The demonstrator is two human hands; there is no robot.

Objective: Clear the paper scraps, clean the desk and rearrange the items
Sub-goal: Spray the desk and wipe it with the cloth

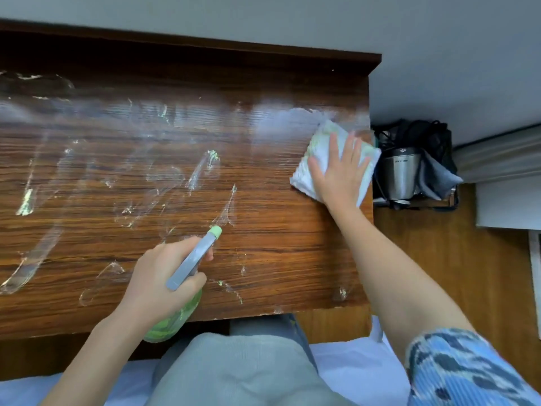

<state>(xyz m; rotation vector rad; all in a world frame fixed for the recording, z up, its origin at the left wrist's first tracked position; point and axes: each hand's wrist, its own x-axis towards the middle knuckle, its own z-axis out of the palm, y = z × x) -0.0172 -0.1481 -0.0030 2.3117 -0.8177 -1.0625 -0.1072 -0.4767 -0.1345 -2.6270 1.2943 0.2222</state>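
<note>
A brown wooden desk (263, 259) fills the view, its top streaked with wet smears. My right hand (336, 171) lies flat with fingers spread on a folded white and pale green cloth (304, 171) at the desk's right edge. My left hand (158, 276) grips a green spray bottle (172, 320) by its neck, near the desk's front edge. The bottle's grey head with a green nozzle (215, 231) points up and to the right over the desk. No paper scraps are visible on the top.
To the right of the desk, on the wooden floor, a low stand holds a steel kettle (399, 174), a black bag (421, 136) and grey fabric. A raised back ledge (205, 48) runs along the wall. My lap in grey fabric (234, 370) is below the desk front.
</note>
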